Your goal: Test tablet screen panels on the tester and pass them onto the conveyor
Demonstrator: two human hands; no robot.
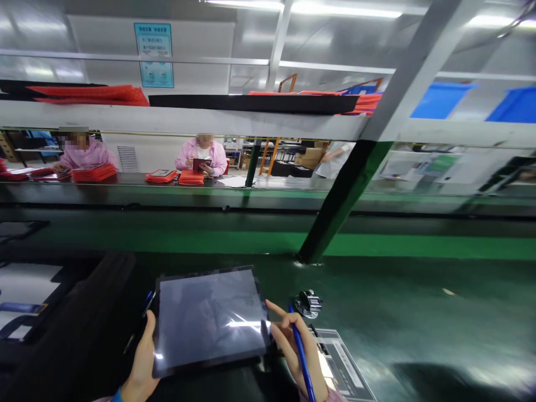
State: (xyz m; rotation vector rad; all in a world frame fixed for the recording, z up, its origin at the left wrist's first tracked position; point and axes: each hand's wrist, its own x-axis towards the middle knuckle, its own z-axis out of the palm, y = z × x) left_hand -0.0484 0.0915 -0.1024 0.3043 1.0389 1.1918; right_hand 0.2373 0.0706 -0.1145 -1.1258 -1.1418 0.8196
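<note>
A dark flat screen panel (209, 321) with a black border is held up above the bench, its glossy face reflecting a light. My left hand (142, 357) grips its left edge, thumb at the front and the other fingers hidden behind. My right hand (299, 349) is at the right edge, fingertips touching or very near it. A slim blue pen-like tool (302, 360) is held between the fingers of that hand. Partly hidden beneath my right wrist lies a flat grey device part (349, 368). Just beyond the hand sits a small shiny metal object (309, 304).
A green-and-black post (339, 206) rises from the dark green bench (419, 312). At left, a black mat (84, 335) lies near pale panels (25, 290). Across the bench, two people in pink sit by red stacks (94, 172). A shelf (209, 120) runs overhead.
</note>
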